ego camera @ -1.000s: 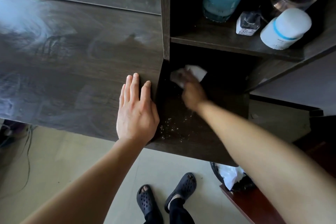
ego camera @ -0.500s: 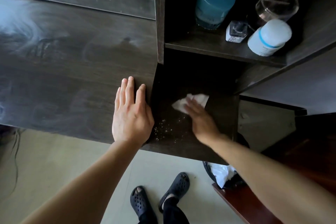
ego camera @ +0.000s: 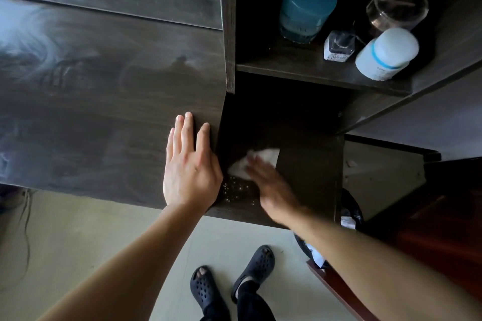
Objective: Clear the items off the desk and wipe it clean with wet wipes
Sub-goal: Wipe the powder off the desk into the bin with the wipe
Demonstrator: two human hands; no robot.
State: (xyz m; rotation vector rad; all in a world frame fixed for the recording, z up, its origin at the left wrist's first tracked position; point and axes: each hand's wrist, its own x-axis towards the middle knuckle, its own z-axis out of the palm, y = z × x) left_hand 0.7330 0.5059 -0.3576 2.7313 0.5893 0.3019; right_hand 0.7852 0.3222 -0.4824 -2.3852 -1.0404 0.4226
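Note:
The dark wooden desk (ego camera: 104,91) fills the upper left, streaked with wipe marks. My left hand (ego camera: 189,167) rests flat on its front right part, fingers straight. To its right, in the low compartment under the shelf, my right hand (ego camera: 273,187), blurred by motion, presses a white wet wipe (ego camera: 258,161) onto the dark surface with fingers stretched out. Pale crumbs (ego camera: 234,189) lie just in front of the wipe, between my two hands.
On the shelf (ego camera: 313,73) above stand a blue jar (ego camera: 306,12), a small clear bottle (ego camera: 339,45), a white bottle with a blue band (ego camera: 387,53) and a glass (ego camera: 396,8). A bin with a black bag (ego camera: 313,253) sits on the floor under my right arm.
My right hand has dragged the wipe from deep in the compartment toward the front edge and leftward, close to the crumbs. My left hand has stayed flat on the desk.

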